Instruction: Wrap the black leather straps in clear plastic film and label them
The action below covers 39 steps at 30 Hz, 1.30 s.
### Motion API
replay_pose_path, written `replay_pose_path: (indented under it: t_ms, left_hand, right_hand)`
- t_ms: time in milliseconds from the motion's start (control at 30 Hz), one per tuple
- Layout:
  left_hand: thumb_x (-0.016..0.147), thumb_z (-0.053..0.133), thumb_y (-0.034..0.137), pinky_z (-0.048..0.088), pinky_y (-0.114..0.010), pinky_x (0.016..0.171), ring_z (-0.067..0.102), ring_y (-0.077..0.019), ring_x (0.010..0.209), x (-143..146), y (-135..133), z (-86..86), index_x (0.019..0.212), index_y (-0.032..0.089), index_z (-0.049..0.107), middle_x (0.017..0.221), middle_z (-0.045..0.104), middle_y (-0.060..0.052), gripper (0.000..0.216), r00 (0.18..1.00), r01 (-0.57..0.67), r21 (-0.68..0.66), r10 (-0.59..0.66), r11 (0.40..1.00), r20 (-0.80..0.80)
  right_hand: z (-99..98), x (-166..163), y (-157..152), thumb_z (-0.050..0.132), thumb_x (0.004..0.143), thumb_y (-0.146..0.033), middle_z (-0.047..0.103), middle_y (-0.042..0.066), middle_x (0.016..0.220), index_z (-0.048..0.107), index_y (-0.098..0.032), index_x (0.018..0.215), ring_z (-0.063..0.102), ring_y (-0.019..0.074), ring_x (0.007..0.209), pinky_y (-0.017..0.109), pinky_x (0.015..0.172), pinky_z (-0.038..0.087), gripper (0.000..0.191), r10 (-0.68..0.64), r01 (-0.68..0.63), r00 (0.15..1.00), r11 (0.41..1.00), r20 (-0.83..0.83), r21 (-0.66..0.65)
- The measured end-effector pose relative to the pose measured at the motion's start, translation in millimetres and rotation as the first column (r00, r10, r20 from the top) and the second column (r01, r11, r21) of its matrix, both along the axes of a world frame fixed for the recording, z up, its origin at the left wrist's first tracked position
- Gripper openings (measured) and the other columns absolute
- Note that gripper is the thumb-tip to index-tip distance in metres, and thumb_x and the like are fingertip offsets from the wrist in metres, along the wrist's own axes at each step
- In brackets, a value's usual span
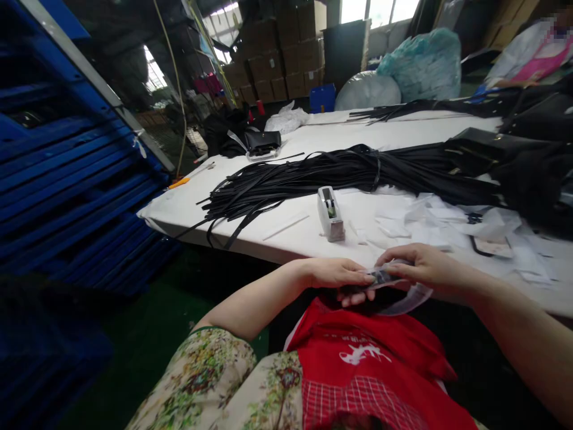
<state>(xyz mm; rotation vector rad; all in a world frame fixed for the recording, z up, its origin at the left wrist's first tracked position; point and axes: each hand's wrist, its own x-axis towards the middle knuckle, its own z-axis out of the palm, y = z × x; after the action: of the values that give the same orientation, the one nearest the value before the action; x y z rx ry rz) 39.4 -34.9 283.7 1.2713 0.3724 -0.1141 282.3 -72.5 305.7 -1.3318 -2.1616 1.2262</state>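
Observation:
Just off the table's front edge, both my hands meet over a small dark item wrapped in clear plastic film point(380, 276). My left hand point(342, 276) pinches one side of it, thumb on top and fingers curled beneath. On the other side, my right hand point(418, 266) grips the film between thumb and fingers. A loose strip of the plastic point(407, 300) hangs below the right hand. What exactly lies inside the film is too small to make out. A grey tape dispenser point(331, 215) stands on the table just beyond my left hand.
A long bundle of black straps point(322, 173) lies across the white table point(286, 242). Clear bags and white pieces point(430, 218) are spread at the right. A black pouch point(262, 142) and an orange-handled tool point(179, 183) lie farther left. Another person point(532, 57) is at the far right.

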Motion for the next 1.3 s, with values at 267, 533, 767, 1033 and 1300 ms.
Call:
replay_pose_path:
  t_ms: [267,533,767,1033,1300]
  left_hand:
    - [0.077,0.068,0.064,0.019,-0.02,0.038,0.03,-0.0054,0.038,4.2,-17.8,-51.8,0.082,0.016,0.063,0.053,0.046,0.006,0.048,0.995,-0.08,-0.214,0.066,0.973,-0.076]
    - [0.088,0.053,0.062,0.008,-0.021,0.038,0.012,-0.0058,0.038,-42.7,-26.8,-39.2,0.079,0.013,0.061,0.045,0.023,0.011,0.05,0.99,-0.14,-0.338,0.126,0.931,-0.063]
    - [0.092,0.052,0.046,0.012,-0.02,0.036,0.009,-0.0048,0.034,-55.0,-11.8,8.4,0.087,0.012,0.064,0.045,0.02,0.012,0.037,0.806,-0.451,-0.41,0.559,0.793,0.194]
    - [0.098,0.041,0.036,0.045,-0.031,0.085,0.056,-0.0164,0.074,-33.3,38.0,-14.7,0.092,0.014,0.066,0.071,0.058,-0.003,0.034,0.503,-0.785,0.589,0.752,0.191,0.426]
    - [0.097,0.039,0.037,0.044,-0.03,0.08,0.06,-0.0217,0.082,-30.4,-15.8,-27.4,0.083,0.018,0.065,0.077,0.064,-0.007,0.035,0.88,-0.263,0.922,0.463,0.284,0.108]
  right_hand:
    - [-16.2,-32.3,-0.5,0.079,0.065,-0.051,0.075,0.001,0.088,0.071,-0.022,0.102,0.067,0.0218,0.079,0.025,0.066,0.044,0.047,0.194,-0.182,0.96,0.98,0.203,-0.074]
    - [-48.9,-38.7,13.0,0.069,0.071,-0.031,0.076,0.005,0.095,0.067,-0.024,0.113,0.069,0.0251,0.081,0.028,0.067,0.045,0.042,0.203,-0.22,0.91,0.975,0.361,0.006]
    - [-85.4,-81.5,13.1,0.04,0.097,-0.054,0.07,0.005,0.087,0.066,-0.021,0.11,0.062,0.0211,0.078,0.029,0.07,0.047,0.045,0.142,-0.151,0.98,0.987,-0.138,-0.053]
    - [-58.7,-127.3,-12.8,0.048,0.093,-0.061,0.048,-0.004,0.05,0.07,-0.015,0.095,0.042,0.0097,0.046,0.022,0.048,0.036,0.051,-0.025,-0.209,0.788,0.929,-0.615,-0.304]
    - [-43.0,-64.5,32.0,0.06,0.085,-0.053,0.029,-0.011,0.032,0.059,-0.019,0.068,0.029,0.0082,0.033,0.021,0.042,0.037,0.038,-0.415,0.02,0.553,0.873,-0.723,-0.487]
